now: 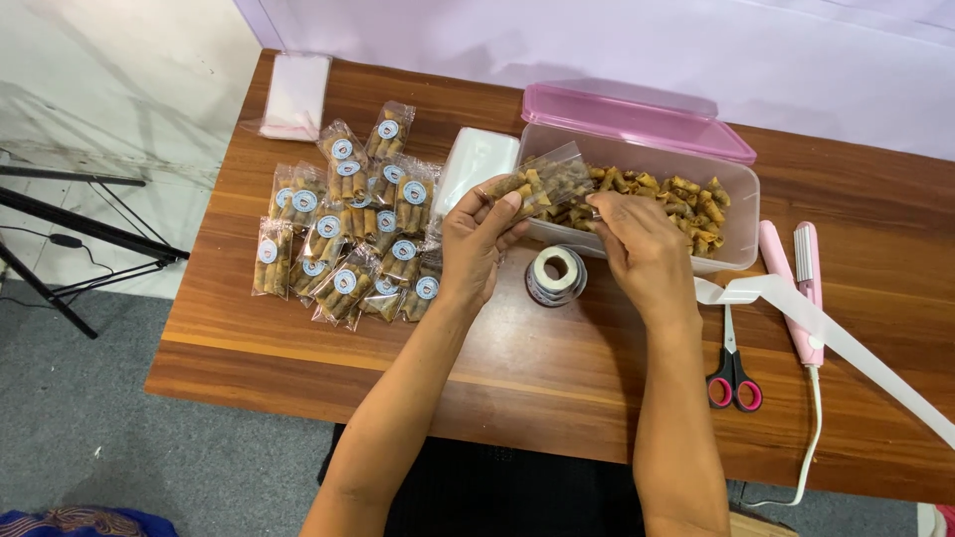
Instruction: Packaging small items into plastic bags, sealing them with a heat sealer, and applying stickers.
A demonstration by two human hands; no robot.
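Note:
My left hand [476,242] holds a small clear plastic bag [542,179] partly filled with brown rolled snacks, tilted over the near left corner of a clear plastic container [741,224]. My right hand [642,249] is at the bag's open mouth, fingers pinched by the snacks, right against the container's front wall. The container holds many loose rolled snacks [667,194], and its pink lid [637,119] leans behind it. A roll of round stickers [555,274] lies on the table between my hands.
A pile of several sealed snack bags with round stickers [348,224] lies at left. A stack of empty bags [476,164] sits beside the container, another [295,94] at the far left corner. Scissors [733,373], a pink heat sealer [801,288] and a white strip [846,343] lie at right.

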